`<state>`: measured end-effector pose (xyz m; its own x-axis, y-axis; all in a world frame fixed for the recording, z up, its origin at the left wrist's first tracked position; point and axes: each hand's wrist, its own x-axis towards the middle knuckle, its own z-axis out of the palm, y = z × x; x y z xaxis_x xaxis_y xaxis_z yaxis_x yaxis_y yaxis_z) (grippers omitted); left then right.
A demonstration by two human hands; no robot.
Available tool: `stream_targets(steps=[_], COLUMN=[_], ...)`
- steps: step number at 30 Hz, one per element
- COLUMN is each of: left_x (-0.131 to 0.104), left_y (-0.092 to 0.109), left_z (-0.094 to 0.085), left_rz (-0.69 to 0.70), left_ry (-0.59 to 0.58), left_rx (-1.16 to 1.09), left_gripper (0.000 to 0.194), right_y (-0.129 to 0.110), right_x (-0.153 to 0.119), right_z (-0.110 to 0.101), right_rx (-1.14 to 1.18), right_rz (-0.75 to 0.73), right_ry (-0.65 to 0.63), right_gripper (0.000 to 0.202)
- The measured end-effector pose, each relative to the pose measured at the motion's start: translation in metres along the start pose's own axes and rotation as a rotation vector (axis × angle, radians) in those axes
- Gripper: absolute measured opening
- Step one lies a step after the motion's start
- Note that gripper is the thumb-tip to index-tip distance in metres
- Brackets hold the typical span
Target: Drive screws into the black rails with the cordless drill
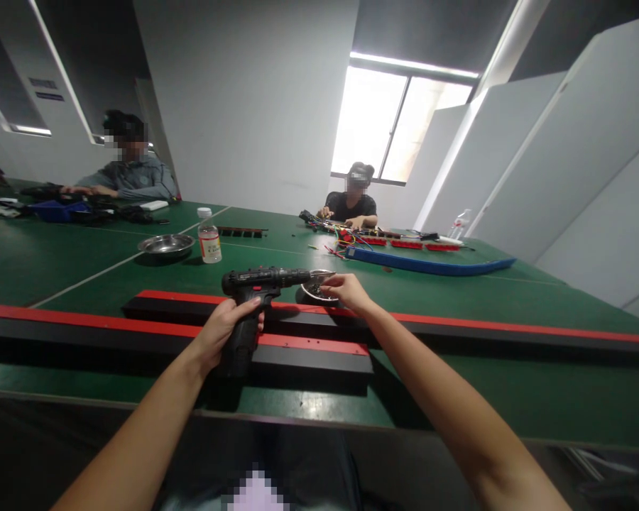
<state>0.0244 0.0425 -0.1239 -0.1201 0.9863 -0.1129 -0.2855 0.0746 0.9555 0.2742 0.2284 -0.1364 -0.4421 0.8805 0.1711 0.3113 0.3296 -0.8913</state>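
A black cordless drill [253,284] lies level in the air, its bit pointing right, with my left hand [226,328] wrapped round its handle. Beyond the bit's tip, my right hand [346,289] has its fingers pinched together over a small metal bowl [319,297] of dark little parts. Whatever those fingers hold is too small to make out. Under the drill run two long red-and-black bars, a nearer one [314,369] ending near the middle and a farther one [458,337] reaching the right edge.
On the green table [511,390] stand a capped bottle [209,241] and an empty metal dish [166,245] at the left. A blue strip [426,263] and coloured wires [341,238] lie farther back. Two people sit across, one with a blue tray [61,210] nearby.
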Motion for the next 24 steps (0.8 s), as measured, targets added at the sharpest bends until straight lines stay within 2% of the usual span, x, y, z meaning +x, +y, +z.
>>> stream_targets(steps=[4,10,17,24], left_x=[0.001,-0.001,-0.006,-0.007], left_y=[-0.002,-0.003,-0.002,-0.001], left_z=[-0.002,-0.002,-0.002,0.001], left_rz=[-0.01,-0.02,-0.027,-0.043], left_ry=[-0.017,-0.037,-0.021,0.02], left_rx=[-0.004,0.023,0.057,0.08], left_gripper=[0.028,0.031,0.031,0.03], right_y=[-0.007,0.0,0.017,0.021], right_x=[-0.026,-0.054,-0.06,-0.059], right_z=[-0.008,-0.016,-0.019,-0.017], right_rx=[0.061,0.129,0.445,0.466], right_rz=[-0.022,-0.025,-0.057,-0.076], right_ry=[-0.04,0.044,0.187,0.21], right_gripper=[0.031,0.039,0.042,0.046])
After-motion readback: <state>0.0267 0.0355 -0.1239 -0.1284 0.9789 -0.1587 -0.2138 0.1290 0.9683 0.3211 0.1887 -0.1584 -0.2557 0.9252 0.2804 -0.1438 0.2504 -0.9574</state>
